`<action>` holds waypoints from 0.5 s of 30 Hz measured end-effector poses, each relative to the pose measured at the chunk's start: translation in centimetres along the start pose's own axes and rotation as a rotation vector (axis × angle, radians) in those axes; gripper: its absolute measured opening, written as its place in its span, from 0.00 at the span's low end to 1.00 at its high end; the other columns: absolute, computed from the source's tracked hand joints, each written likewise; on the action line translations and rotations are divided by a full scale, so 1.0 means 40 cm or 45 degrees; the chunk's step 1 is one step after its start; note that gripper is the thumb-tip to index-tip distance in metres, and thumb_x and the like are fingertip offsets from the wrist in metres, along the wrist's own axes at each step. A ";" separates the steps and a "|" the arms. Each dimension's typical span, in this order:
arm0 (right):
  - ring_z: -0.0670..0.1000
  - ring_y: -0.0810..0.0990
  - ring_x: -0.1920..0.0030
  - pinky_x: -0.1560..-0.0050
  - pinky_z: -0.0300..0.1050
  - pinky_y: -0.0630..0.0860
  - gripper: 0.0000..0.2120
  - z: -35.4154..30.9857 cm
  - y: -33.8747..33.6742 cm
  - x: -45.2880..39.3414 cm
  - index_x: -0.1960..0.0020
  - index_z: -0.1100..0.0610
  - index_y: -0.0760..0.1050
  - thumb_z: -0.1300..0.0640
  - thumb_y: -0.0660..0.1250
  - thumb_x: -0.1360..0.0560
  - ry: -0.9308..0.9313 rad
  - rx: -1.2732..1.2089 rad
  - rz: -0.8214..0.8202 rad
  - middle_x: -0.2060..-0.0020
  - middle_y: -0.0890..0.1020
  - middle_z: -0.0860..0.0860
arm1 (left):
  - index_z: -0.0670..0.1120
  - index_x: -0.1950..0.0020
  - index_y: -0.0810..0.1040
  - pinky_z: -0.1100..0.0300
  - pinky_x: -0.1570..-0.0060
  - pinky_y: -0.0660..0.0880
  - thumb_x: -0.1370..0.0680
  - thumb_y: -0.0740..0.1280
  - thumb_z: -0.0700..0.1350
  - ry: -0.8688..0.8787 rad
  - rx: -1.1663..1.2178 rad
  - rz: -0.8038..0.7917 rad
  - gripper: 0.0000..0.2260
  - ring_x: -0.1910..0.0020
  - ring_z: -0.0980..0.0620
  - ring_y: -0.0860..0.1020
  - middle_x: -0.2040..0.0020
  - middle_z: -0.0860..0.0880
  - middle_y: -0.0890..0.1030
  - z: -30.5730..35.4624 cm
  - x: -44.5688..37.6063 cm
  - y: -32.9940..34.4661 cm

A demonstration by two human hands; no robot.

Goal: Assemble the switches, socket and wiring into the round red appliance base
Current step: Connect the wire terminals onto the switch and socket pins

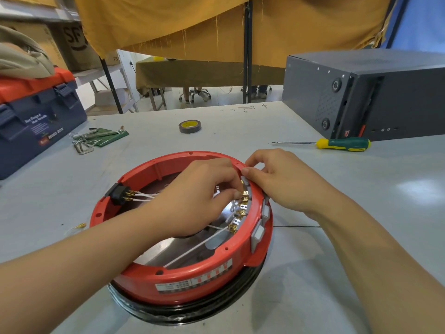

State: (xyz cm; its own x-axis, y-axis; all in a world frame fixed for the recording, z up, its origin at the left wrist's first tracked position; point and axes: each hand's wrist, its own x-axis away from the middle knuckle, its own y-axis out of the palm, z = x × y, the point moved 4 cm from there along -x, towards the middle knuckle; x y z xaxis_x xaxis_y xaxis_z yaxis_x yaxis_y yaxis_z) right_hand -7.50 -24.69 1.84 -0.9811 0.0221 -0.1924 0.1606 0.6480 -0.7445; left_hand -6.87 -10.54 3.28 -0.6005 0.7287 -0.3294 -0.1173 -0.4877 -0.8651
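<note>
The round red appliance base [168, 283] lies open side up on the grey table, on a black ring. A black socket [117, 194] with brass pins and white wires sits in its left wall. Grey switches [257, 233] line the right wall, with brass terminals [240, 214] facing inward and a white wire [195, 247] crossing the floor. My left hand [202, 196] reaches inside and pinches a brass wire terminal at the top switch. My right hand [277, 175] grips the rim and that switch from outside, thumb on top.
A green and yellow screwdriver [342, 143] lies at the right, before a dark grey metal box [361, 92]. A tape roll [189, 126] sits at the back centre. Hex keys [84, 141] and a blue and orange toolbox [36, 116] are at the left. A loose brass-tipped wire [80, 225] lies left of the base.
</note>
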 end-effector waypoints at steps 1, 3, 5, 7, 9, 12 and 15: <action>0.42 0.75 0.66 0.68 0.33 0.67 0.10 0.000 0.000 0.000 0.49 0.54 0.77 0.51 0.61 0.21 0.000 -0.004 -0.002 0.67 0.76 0.45 | 0.47 0.60 0.79 0.72 0.60 0.65 0.25 0.67 0.40 -0.001 0.001 -0.002 0.05 0.60 0.60 0.72 0.61 0.58 0.75 0.000 -0.001 0.001; 0.43 0.75 0.66 0.67 0.33 0.68 0.10 -0.001 0.000 0.000 0.48 0.54 0.77 0.51 0.61 0.21 0.006 -0.014 -0.007 0.67 0.77 0.45 | 0.47 0.59 0.79 0.71 0.60 0.65 0.25 0.67 0.40 -0.004 0.002 -0.003 0.05 0.60 0.60 0.72 0.61 0.58 0.75 0.001 0.000 0.002; 0.43 0.76 0.66 0.67 0.33 0.69 0.10 -0.001 0.001 0.000 0.48 0.55 0.77 0.51 0.61 0.21 0.009 -0.020 -0.008 0.67 0.77 0.46 | 0.46 0.59 0.80 0.70 0.60 0.66 0.25 0.67 0.40 -0.005 0.005 -0.003 0.05 0.60 0.59 0.72 0.61 0.58 0.75 0.001 0.000 0.002; 0.43 0.76 0.65 0.67 0.33 0.69 0.10 -0.002 0.000 0.001 0.48 0.55 0.77 0.51 0.61 0.21 0.009 -0.014 -0.006 0.66 0.78 0.46 | 0.46 0.59 0.80 0.70 0.60 0.66 0.24 0.67 0.40 -0.006 0.008 -0.007 0.05 0.60 0.59 0.72 0.61 0.57 0.75 0.002 0.001 0.003; 0.43 0.76 0.65 0.67 0.33 0.69 0.10 -0.004 0.001 0.001 0.48 0.55 0.77 0.51 0.61 0.21 0.010 -0.018 -0.008 0.66 0.77 0.46 | 0.46 0.59 0.79 0.70 0.59 0.66 0.24 0.67 0.40 -0.009 0.005 -0.010 0.04 0.59 0.58 0.73 0.60 0.57 0.75 0.001 0.001 0.002; 0.43 0.75 0.64 0.67 0.34 0.68 0.10 -0.004 0.002 0.001 0.47 0.54 0.77 0.50 0.61 0.21 0.012 -0.013 -0.004 0.66 0.76 0.46 | 0.46 0.59 0.80 0.72 0.60 0.65 0.24 0.67 0.40 -0.025 0.015 -0.010 0.04 0.59 0.59 0.73 0.60 0.57 0.75 -0.001 0.002 0.001; 0.43 0.74 0.65 0.68 0.33 0.67 0.10 -0.002 0.004 -0.001 0.48 0.55 0.77 0.51 0.60 0.21 0.014 0.009 0.026 0.66 0.74 0.45 | 0.48 0.59 0.79 0.73 0.59 0.66 0.25 0.68 0.40 -0.030 0.017 -0.018 0.05 0.58 0.61 0.73 0.61 0.58 0.75 -0.005 0.000 -0.002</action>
State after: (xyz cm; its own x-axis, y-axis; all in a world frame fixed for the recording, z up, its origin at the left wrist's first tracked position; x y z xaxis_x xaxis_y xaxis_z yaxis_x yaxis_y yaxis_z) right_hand -7.45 -24.53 1.80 -0.9787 0.0435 -0.2007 0.1813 0.6422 -0.7448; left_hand -6.71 -10.39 3.27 -0.6169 0.7242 -0.3082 -0.1363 -0.4840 -0.8644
